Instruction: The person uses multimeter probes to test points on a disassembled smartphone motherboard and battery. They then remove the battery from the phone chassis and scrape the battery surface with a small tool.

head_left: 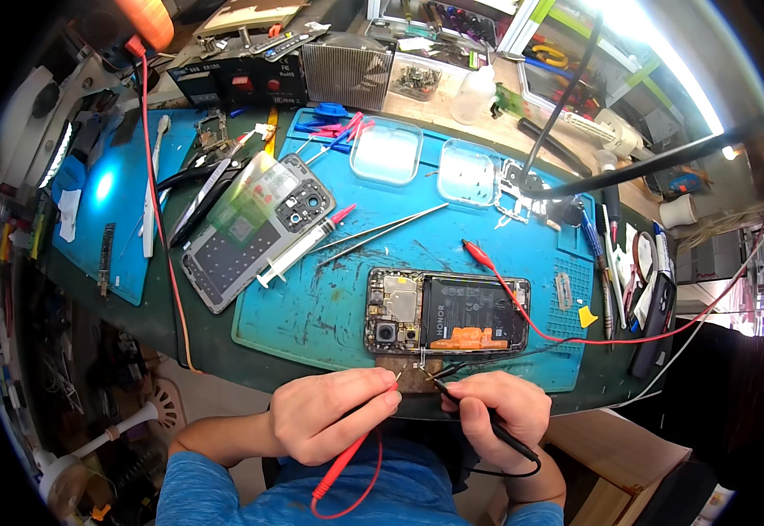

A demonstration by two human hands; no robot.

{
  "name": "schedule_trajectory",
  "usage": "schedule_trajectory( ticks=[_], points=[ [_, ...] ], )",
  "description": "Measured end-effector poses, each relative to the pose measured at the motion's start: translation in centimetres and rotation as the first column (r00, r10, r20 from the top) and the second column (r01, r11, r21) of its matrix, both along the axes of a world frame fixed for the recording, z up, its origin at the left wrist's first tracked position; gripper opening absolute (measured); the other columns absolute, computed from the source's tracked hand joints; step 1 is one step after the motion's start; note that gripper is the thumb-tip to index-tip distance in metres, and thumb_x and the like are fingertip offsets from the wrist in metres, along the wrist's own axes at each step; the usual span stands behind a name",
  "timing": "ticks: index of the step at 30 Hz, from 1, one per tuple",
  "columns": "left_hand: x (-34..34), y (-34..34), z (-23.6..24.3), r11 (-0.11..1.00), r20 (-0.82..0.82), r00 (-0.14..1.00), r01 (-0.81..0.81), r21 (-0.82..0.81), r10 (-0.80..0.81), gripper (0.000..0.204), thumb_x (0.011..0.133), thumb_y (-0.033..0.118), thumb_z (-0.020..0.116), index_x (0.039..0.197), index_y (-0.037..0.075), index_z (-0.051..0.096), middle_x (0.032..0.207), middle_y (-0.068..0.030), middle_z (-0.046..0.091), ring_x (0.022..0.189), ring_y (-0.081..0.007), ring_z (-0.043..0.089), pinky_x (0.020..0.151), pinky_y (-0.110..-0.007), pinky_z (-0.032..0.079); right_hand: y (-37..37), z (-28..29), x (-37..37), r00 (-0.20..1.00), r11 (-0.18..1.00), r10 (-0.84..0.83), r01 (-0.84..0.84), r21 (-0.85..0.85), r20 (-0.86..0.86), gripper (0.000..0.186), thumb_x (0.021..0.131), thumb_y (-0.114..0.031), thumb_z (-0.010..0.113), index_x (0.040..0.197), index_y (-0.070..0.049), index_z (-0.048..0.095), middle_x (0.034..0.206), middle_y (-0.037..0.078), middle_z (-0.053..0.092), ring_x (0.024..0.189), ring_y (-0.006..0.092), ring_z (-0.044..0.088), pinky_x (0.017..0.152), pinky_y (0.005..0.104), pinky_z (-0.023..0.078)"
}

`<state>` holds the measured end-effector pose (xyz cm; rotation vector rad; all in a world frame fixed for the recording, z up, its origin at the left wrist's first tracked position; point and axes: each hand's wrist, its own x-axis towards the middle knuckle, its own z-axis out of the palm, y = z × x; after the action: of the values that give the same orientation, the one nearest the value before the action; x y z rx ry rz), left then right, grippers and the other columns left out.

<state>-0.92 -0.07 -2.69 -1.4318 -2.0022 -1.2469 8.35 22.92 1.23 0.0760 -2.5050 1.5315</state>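
Observation:
My left hand [334,412] is closed around a red test probe [340,465], its metal tip pointing to the right. My right hand [509,408] grips a black test probe [513,443] that points up and to the left. Both tips come close together over a small brown block [413,377] at the near edge of an opened phone [391,302]. Whether they touch the tiny part there I cannot tell. The phone lies sideways with its black battery [452,302] exposed. A black clip lead [452,368] reaches the same spot, while a red alligator clip [478,254] lies beyond the phone.
The blue work mat [312,307] carries tweezers [382,232], a syringe [290,259], a removed phone back [242,237] and two clear trays [385,151]. Pens and tools [614,263] lie at the right. A black lamp arm [645,162] crosses above, and the red lead [618,337] runs rightward.

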Motion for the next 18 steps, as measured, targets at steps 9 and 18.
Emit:
schedule_trajectory(
  ticks=[9,18],
  points=[
    [-0.23,-0.05,0.37,0.997,0.012,1.000,0.028,-0.070,-0.027,0.027,0.083,0.004,0.074,0.108,-0.004,0.075,0.106,-0.0165,0.075,0.092,-0.0258,0.077,0.078,-0.032,0.066,0.03,-0.39,-0.54,0.991,0.987,0.051,-0.031,0.157,-0.124,0.015,0.080,0.002,0.076,0.095,-0.001,0.075,0.085,0.009,0.076,0.070,0.0234,0.075,0.061,0.0313,0.058],
    [-0.29,-0.03,0.47,0.994,0.011,1.000,0.019,-0.103,-0.018,0.025,0.085,0.005,0.073,0.109,-0.003,0.075,0.107,-0.0159,0.076,0.094,-0.0241,0.076,0.080,-0.031,0.066,0.06,-0.33,-0.62,0.991,0.987,0.062,-0.042,0.155,-0.122,0.018,0.079,0.002,0.076,0.096,-0.002,0.076,0.084,0.009,0.076,0.069,0.0228,0.074,0.060,0.0311,0.058]
  ],
)
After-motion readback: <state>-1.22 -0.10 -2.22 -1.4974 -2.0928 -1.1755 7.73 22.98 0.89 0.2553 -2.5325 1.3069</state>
